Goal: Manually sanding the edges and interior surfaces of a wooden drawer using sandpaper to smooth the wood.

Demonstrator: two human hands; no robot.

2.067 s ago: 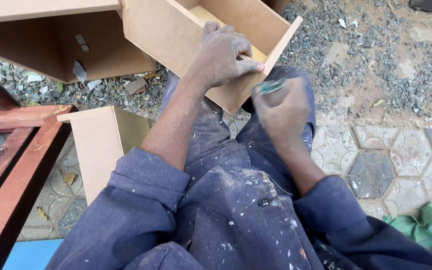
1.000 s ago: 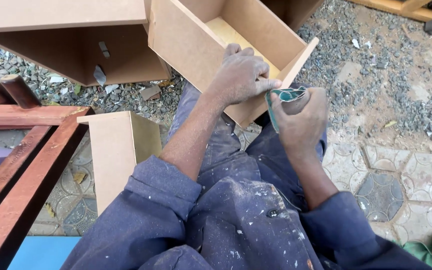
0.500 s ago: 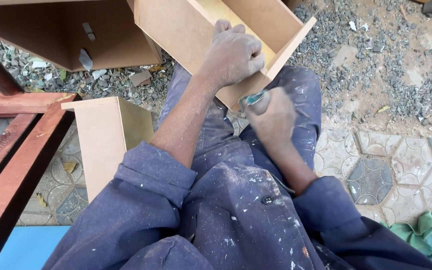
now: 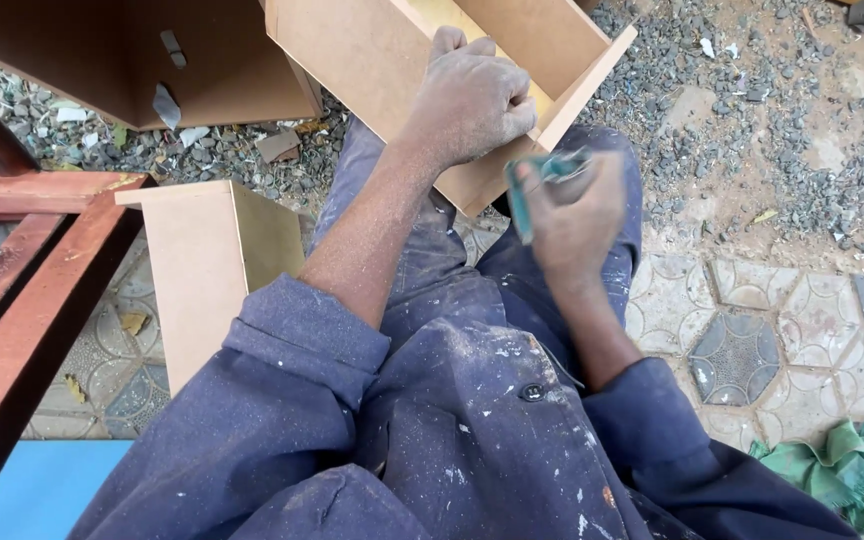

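An open box of light brown fibreboard (image 4: pixel 372 60) rests tilted on my knees, its corner pointing toward me. My left hand (image 4: pixel 472 95) grips the box's near wall, fingers curled over its top edge. My right hand (image 4: pixel 577 215) is just below the box's corner, closed on a folded piece of green sandpaper (image 4: pixel 537 185), blurred, right by the box's front edge. Both arms wear dusty dark blue sleeves rolled up to the elbow.
A smaller fibreboard box (image 4: pixel 207 265) stands on the paved ground at my left knee. A larger brown cabinet part (image 4: pixel 102 60) lies beyond on gravel. A red-brown wooden frame (image 4: pixel 22 290) runs along the left. A green cloth (image 4: pixel 852 465) lies at lower right.
My right hand has been moving back and forth with the sandpaper along the box's front corner edge. My left hand has stayed on the box wall. The view has shifted slightly.
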